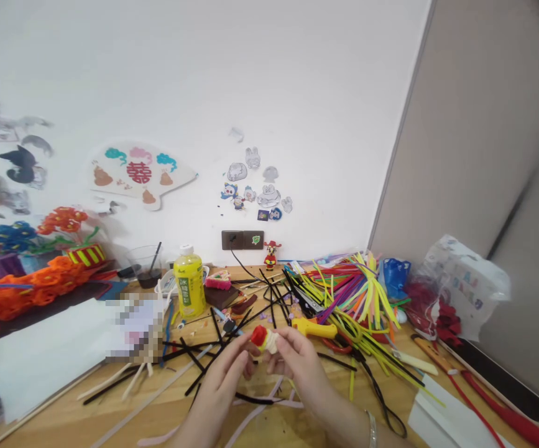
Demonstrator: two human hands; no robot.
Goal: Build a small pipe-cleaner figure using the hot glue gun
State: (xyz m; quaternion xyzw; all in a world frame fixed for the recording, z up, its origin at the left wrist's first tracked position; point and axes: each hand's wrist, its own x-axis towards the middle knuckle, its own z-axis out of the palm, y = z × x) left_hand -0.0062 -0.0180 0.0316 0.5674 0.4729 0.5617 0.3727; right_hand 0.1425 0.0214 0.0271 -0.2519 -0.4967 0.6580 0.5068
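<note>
Both hands are raised over the wooden table (269, 429) and hold a small craft piece (263, 340) of red and cream pipe cleaner between their fingertips. My left hand (222, 373) pinches it from the lower left, and my right hand (294, 364) grips it from the right. A silver bangle (371, 429) circles my right wrist. Loose black pipe cleaners (213, 354) lie under and around my left hand. A yellow-handled tool (313, 328) lies just beyond my right hand. The fingers hide part of the piece.
A large heap of multicoloured pipe cleaners (348, 295) fills the back right of the table. A yellow drink bottle (189, 281), a glass holding a brush (145, 267), orange pipe-cleaner flowers (27, 286) and a plastic bag (465, 286) stand around it. White paper (40, 354) lies at the left.
</note>
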